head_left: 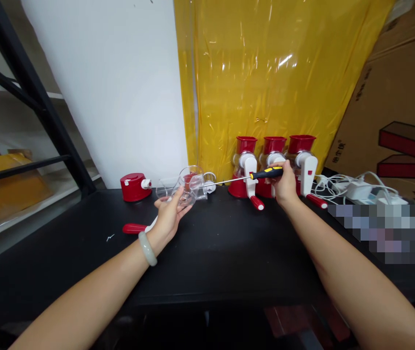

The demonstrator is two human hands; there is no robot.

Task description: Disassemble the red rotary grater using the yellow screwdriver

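My left hand is closed around a clear plastic grater housing, held just above the table. In my right hand is a screwdriver with a black and yellow handle. Its long shaft points left, and the tip reaches the clear housing; whether it sits on a screw is too small to tell. Behind the housing is a metal grater drum. A red base with a white knob stands to the left. Partly hidden by my left hand lies a crank with a red handle.
Three red and white rotary graters stand at the back right, beside my right hand. White cables and chargers lie further right. Small screws rest on the black table. A cardboard box leans at right.
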